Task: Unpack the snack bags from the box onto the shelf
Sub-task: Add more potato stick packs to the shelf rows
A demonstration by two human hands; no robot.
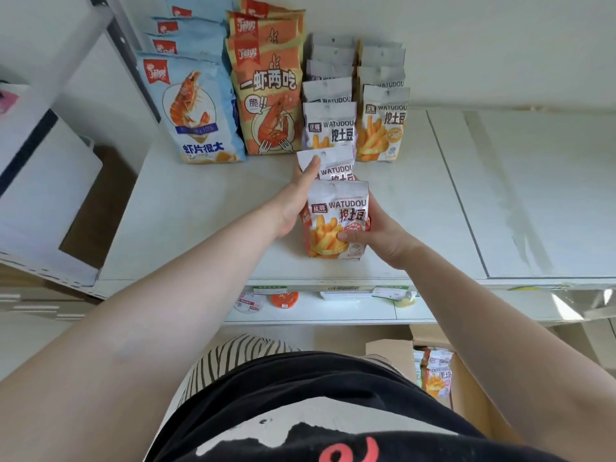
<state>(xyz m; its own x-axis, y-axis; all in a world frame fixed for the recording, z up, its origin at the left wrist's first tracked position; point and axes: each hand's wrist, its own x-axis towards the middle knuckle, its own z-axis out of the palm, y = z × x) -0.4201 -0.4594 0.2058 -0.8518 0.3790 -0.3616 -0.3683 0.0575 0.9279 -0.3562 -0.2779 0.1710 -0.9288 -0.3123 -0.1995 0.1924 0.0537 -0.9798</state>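
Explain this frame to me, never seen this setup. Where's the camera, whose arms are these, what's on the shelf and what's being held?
There is no robot here. A person wears one wide-angle camera on the head, looking forward and down, so the two bare arms are their own.

The white shelf carries rows of snack bags: blue shrimp-chip bags at the left, orange shrimp bags next to them, then two rows of white WATUDOU fries bags.

The left hand steadies a rear fries bag at the front of those rows. The right hand grips the front fries bag, which stands on the shelf.

The cardboard box, bottom right below the shelf, holds more fries bags.
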